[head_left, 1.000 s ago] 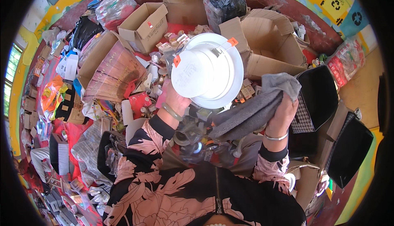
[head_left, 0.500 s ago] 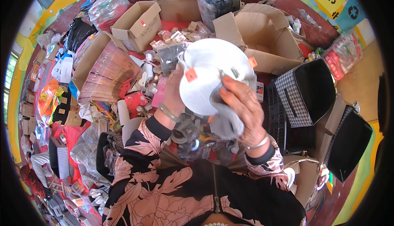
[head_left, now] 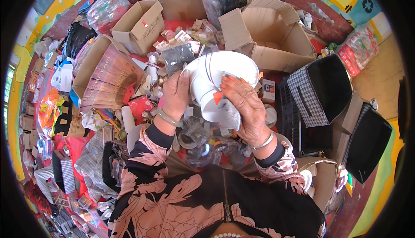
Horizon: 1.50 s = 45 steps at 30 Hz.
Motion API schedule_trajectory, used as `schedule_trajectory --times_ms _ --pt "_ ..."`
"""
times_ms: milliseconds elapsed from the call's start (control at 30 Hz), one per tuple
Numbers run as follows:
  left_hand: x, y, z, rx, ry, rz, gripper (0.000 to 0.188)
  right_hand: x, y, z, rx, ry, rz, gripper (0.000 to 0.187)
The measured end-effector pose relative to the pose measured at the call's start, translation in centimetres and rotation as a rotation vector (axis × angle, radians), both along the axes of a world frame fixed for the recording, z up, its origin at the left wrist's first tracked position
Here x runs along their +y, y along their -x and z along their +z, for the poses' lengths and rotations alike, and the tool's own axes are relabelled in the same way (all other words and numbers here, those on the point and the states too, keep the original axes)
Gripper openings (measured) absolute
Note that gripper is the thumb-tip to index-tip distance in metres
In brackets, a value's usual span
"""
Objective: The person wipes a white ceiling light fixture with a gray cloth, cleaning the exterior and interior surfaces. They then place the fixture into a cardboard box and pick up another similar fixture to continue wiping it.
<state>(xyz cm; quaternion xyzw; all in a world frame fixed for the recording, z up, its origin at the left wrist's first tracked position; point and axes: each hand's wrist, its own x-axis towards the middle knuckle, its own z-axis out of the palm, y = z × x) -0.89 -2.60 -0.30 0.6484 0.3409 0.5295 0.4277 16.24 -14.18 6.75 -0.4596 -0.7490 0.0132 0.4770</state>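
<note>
Both hands now grip the white bowl (head_left: 216,82) at chest height: left hand (head_left: 175,95) fingers closed on its rim, right hand (head_left: 244,106) newly pressing a grey cloth (head_left: 228,112) against its side, wiping apparently underway.

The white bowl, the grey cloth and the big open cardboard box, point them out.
white bowl (head_left: 216,71): head view, on its outer side wall.
grey cloth (head_left: 228,113): head view, on its lower fold.
cardboard box (head_left: 276,28): head view, on its inner wall.
</note>
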Motion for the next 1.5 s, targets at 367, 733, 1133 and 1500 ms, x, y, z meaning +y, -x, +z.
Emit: schedule_trajectory --times_ms 367,733,1133,1500 --pt "-0.1 -1.1 -0.8 -0.351 0.338 -0.020 0.036 0.4 -0.6 -0.8 0.124 0.004 -0.042 0.048" --pt "0.5 -2.0 0.5 -0.818 0.639 -0.119 0.031 1.1 3.4 -5.5 0.256 0.072 -0.232 0.064" --pt "0.4 -1.8 1.0 -0.789 0.690 -0.305 0.031 2.0 0.6 -4.7 0.756 0.189 -0.059 0.063" --pt "-0.4 -2.5 0.5 -0.845 0.692 -0.286 0.034 1.7 0.8 -3.8 1.458 0.087 0.374 0.049"
